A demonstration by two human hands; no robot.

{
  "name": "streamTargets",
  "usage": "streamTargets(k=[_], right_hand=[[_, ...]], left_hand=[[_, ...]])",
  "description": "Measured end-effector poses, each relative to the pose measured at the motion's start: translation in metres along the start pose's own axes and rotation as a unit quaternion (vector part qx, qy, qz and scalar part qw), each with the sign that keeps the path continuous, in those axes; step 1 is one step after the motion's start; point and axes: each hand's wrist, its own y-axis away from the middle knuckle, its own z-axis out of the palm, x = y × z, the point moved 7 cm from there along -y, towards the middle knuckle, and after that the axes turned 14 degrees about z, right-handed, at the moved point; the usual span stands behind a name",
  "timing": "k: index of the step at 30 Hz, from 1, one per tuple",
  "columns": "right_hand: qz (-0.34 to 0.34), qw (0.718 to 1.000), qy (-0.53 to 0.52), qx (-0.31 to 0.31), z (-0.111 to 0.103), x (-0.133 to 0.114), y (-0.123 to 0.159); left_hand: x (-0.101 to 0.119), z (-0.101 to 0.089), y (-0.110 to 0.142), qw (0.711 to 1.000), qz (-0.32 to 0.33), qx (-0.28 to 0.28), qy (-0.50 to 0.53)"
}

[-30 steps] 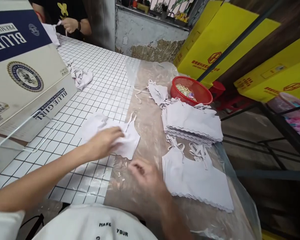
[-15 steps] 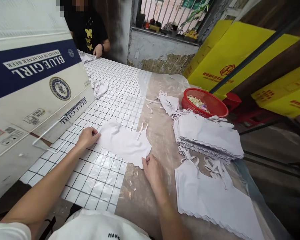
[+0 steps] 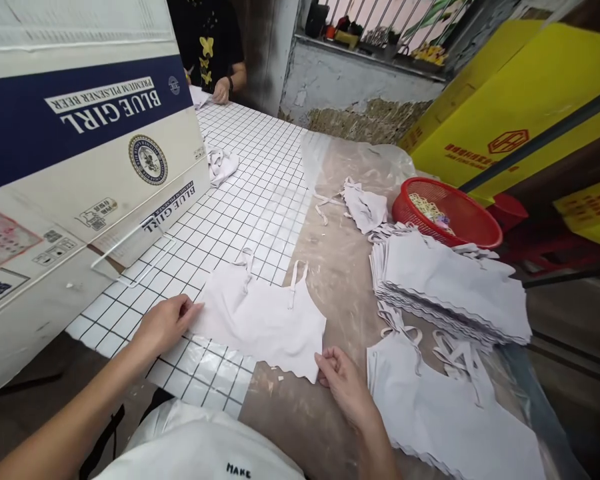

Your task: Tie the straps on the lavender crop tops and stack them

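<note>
A pale camisole top (image 3: 263,317) with thin straps and a wavy hem lies spread out before me on the table. My left hand (image 3: 166,323) pinches its left edge between thumb and fingers. At its lower right corner, my right hand (image 3: 343,380) is closed on the fabric. Both straps point away from me, one fairly upright near the right side, the other bunched at the left. To the right lies a pile of similar tops (image 3: 445,393) with tangled straps, and behind it a thicker stack of tops (image 3: 450,283).
A large beer carton (image 3: 105,167) stands at the left, a white wire piece (image 3: 130,267) near its lower edge. A red basket (image 3: 475,223) holds pale bands. Across the grid-patterned table (image 3: 260,180), a co-worker's hand (image 3: 223,90) touches pale cloth. Yellow boxes (image 3: 520,100) stand back right.
Both hands have drawn the top nearer to me. It now lies flatter, and its left strap shows. The view has shifted, so the surroundings appear further right.
</note>
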Motion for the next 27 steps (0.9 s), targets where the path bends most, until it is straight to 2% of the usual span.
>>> streamTargets(k=[4,6,10,16,22,24,27], right_hand=[[-0.025,0.999,0.042,0.000,0.009,-0.001,0.001],[-0.040,0.996,0.078,0.009,0.009,-0.004,0.000],[-0.053,0.992,0.116,0.026,0.006,-0.008,0.002],[-0.052,0.993,0.094,0.041,0.002,-0.008,0.009],[-0.039,0.993,0.105,0.046,0.006,-0.005,0.008],[-0.025,0.992,0.113,0.055,0.005,-0.001,0.008],[0.011,0.988,0.148,0.052,0.002,0.009,0.013]], left_hand=[[0.016,0.004,0.013,0.996,0.025,0.045,-0.070],[0.020,0.004,0.013,0.994,0.038,0.047,-0.094],[0.015,0.003,0.011,0.994,0.035,0.024,-0.103],[0.005,0.003,0.018,0.998,0.023,0.004,-0.053],[0.010,0.006,0.019,0.996,0.031,0.038,-0.071],[0.004,0.009,0.020,0.997,0.030,0.020,-0.065],[-0.009,0.014,0.025,0.997,0.039,-0.040,-0.061]])
